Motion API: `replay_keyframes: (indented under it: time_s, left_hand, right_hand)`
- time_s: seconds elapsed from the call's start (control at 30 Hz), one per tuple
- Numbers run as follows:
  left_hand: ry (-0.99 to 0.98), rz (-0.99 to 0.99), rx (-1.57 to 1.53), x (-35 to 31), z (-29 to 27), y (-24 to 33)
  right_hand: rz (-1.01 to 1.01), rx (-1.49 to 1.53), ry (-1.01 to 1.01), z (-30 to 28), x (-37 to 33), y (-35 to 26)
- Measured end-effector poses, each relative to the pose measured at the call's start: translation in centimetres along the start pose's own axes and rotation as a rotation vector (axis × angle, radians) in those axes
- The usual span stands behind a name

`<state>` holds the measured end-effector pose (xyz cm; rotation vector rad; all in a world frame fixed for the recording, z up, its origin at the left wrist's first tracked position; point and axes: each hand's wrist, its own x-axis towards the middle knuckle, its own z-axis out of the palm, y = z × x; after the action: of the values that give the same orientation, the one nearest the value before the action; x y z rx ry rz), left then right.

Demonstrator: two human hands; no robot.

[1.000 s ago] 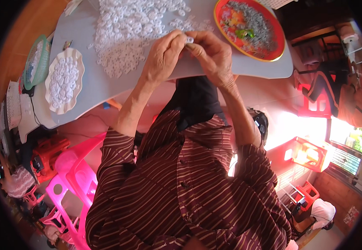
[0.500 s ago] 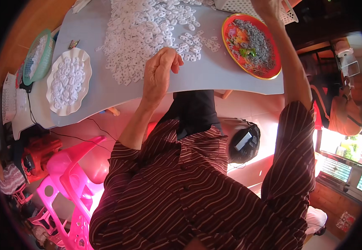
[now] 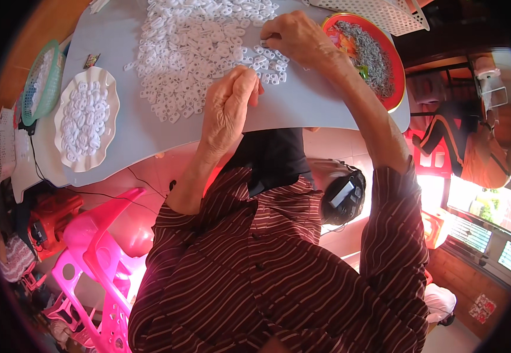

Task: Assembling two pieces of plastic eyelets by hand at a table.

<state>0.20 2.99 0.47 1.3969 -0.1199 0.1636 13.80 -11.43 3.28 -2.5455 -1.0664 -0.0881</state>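
A wide heap of small white plastic pieces with holes (image 3: 190, 56) covers the middle of the grey table. My left hand (image 3: 229, 103) is closed in a loose fist above the table's near edge; whatever its curled fingers hold, if anything, is hidden. At the heap's right side, my right hand (image 3: 299, 40) reaches over a few scattered pieces (image 3: 273, 67) with fingertips bent together. I cannot make out what is between them. Beside my right wrist sits a red round tray (image 3: 398, 88) with many small grey metal parts (image 3: 379, 67) on it.
To the left, a scalloped white dish (image 3: 111, 117) holds white pieces, and a green basket (image 3: 52, 88) stands beyond it. A white perforated basket (image 3: 385, 15) is at the back right. Pink plastic chairs (image 3: 99, 259) and a dark cable (image 3: 90, 191) are below the table.
My right hand has come from the white basket at the far right to the scattered pieces at the heap's edge. The left hand stays closed in nearly the same place.
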Motion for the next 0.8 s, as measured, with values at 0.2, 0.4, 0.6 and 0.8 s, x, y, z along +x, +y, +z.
replay_keyframes:
  time_s: [0.2, 0.4, 0.6, 0.8]
  left_hand:
    - [0.012, -0.018, 0.043, 0.0, 0.1, -0.1]
    - [0.134, 0.059, 0.096, 0.2, 0.1, 0.2]
    - [0.18, 0.17, 0.139, 1.0, 0.7, -0.2]
    - [0.168, 0.229, 0.246, 1.1, 1.2, -0.1]
  right_hand:
    - [0.027, -0.067, -0.034, -0.3, 0.8, -0.6]
    - [0.297, 0.687, 0.076, 0.1, -2.0, -3.3]
    - [0.511, 1.463, 0.228, 2.7, -5.5, -6.0]
    - [0.403, 1.406, 0.369, 3.4, -6.5, -5.7]
